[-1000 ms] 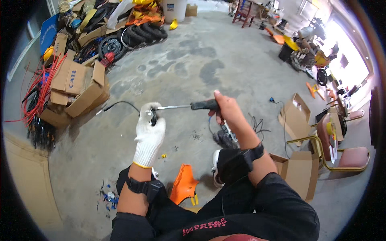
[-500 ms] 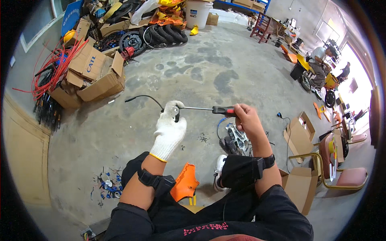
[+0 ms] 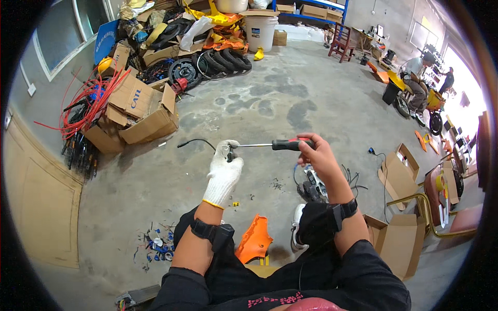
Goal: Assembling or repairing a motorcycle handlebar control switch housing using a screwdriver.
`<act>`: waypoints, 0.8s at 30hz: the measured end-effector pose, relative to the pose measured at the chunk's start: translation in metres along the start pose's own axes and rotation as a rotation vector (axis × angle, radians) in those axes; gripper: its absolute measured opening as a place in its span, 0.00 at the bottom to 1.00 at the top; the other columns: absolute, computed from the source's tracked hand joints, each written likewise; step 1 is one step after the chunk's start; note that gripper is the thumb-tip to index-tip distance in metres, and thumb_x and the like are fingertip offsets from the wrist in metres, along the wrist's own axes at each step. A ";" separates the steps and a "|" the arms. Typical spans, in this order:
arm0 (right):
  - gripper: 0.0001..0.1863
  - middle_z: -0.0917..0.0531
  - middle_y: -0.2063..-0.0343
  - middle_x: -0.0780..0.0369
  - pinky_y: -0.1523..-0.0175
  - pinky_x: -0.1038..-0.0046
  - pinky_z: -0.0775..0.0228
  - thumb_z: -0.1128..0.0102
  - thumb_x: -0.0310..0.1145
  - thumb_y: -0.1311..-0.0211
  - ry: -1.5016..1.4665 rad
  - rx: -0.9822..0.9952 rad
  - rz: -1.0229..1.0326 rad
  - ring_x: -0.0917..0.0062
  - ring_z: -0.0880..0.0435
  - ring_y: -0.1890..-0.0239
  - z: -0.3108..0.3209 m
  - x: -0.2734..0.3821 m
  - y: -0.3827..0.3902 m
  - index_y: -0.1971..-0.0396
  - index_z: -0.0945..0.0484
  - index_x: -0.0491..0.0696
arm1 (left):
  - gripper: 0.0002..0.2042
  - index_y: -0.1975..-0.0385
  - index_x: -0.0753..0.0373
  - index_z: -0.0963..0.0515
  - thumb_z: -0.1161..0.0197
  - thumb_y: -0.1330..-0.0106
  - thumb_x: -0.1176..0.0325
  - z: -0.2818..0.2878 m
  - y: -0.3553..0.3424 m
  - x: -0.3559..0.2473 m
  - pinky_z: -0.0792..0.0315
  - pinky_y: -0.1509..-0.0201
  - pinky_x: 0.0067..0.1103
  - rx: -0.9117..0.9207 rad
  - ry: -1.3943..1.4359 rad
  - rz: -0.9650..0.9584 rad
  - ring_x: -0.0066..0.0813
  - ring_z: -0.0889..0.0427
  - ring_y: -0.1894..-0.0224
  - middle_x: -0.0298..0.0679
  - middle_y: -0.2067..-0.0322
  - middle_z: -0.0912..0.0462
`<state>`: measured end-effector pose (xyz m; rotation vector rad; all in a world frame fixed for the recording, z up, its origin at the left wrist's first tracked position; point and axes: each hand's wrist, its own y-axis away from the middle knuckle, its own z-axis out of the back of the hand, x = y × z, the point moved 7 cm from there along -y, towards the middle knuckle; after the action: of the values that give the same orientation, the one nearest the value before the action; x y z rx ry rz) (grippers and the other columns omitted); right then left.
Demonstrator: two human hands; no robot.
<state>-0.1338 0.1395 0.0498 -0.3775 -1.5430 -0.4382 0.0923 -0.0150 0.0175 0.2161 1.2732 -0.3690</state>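
Note:
My left hand (image 3: 222, 179), in a white knit glove, is closed around a small metal-and-black part (image 3: 230, 153) with a thin black cable (image 3: 199, 140) trailing leftward from it. My bare right hand (image 3: 314, 155) grips the black-and-red handle (image 3: 285, 145) of a screwdriver, held horizontally with its shaft (image 3: 254, 145) reaching to the part; the exact tip contact is unclear. On the floor below lie an orange plastic panel (image 3: 253, 240) between my legs, a dark-and-silver assembly with wires (image 3: 313, 187) beyond my right foot, and scattered small blue-and-white scraps (image 3: 158, 243) at the lower left.
Cardboard boxes (image 3: 145, 127), red cables (image 3: 83, 98) and tyres (image 3: 223, 63) are piled at the left and back. Open cartons (image 3: 397, 241) and chairs (image 3: 456, 223) stand at the right. Two people (image 3: 415, 85) (image 3: 447, 80) are among machines in the right background. A door (image 3: 44, 197) is at the left.
The view has swung, so the room appears shifted. My right hand's fingers have moved around the screwdriver handle. The part stays in my gloved left hand.

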 end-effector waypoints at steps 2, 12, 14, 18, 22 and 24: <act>0.18 0.18 0.72 0.60 0.76 0.80 0.30 0.45 0.42 0.30 0.042 -0.022 -0.001 0.83 0.22 0.81 0.000 0.000 0.000 0.56 0.25 0.39 | 0.17 0.57 0.55 0.26 0.40 0.46 0.81 0.002 -0.001 0.000 0.31 0.67 0.16 -0.021 -0.043 -0.081 0.15 0.29 0.72 0.28 0.73 0.27; 0.24 0.25 0.47 0.54 0.52 0.69 0.20 0.39 0.28 0.37 -0.115 -0.033 0.225 0.71 0.22 0.50 -0.006 0.012 0.002 0.44 0.37 0.41 | 0.17 0.55 0.58 0.26 0.39 0.45 0.80 0.009 0.001 -0.011 0.33 0.65 0.16 -0.032 0.004 -0.209 0.16 0.30 0.70 0.28 0.72 0.29; 0.22 0.23 0.50 0.55 0.54 0.70 0.20 0.39 0.30 0.37 -0.211 0.061 0.217 0.72 0.21 0.49 -0.010 0.015 0.002 0.45 0.34 0.41 | 0.18 0.55 0.58 0.26 0.41 0.45 0.82 0.011 0.004 -0.021 0.32 0.64 0.15 -0.026 -0.005 -0.242 0.16 0.30 0.70 0.28 0.71 0.28; 0.20 0.17 0.60 0.58 0.69 0.79 0.27 0.45 0.42 0.30 0.126 0.032 -0.171 0.75 0.15 0.70 0.002 0.001 -0.005 0.50 0.29 0.41 | 0.18 0.56 0.56 0.26 0.44 0.46 0.83 0.010 0.007 -0.022 0.31 0.63 0.17 0.019 0.056 -0.094 0.16 0.28 0.69 0.30 0.68 0.26; 0.21 0.18 0.60 0.56 0.68 0.76 0.26 0.50 0.44 0.29 0.219 0.116 -0.309 0.73 0.15 0.69 -0.005 -0.009 -0.013 0.49 0.32 0.41 | 0.19 0.55 0.55 0.26 0.46 0.44 0.84 0.004 0.008 -0.024 0.30 0.62 0.16 0.081 0.170 -0.122 0.16 0.28 0.67 0.30 0.67 0.27; 0.21 0.20 0.56 0.54 0.64 0.72 0.24 0.52 0.42 0.29 -0.107 -0.066 -0.061 0.71 0.17 0.62 -0.005 0.000 -0.018 0.47 0.35 0.41 | 0.17 0.56 0.59 0.25 0.43 0.44 0.84 0.006 0.002 -0.021 0.30 0.60 0.13 0.062 0.194 -0.122 0.13 0.26 0.65 0.28 0.66 0.23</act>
<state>-0.1379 0.1214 0.0487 -0.4115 -1.6504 -0.5252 0.0935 -0.0118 0.0395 0.2321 1.4714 -0.5021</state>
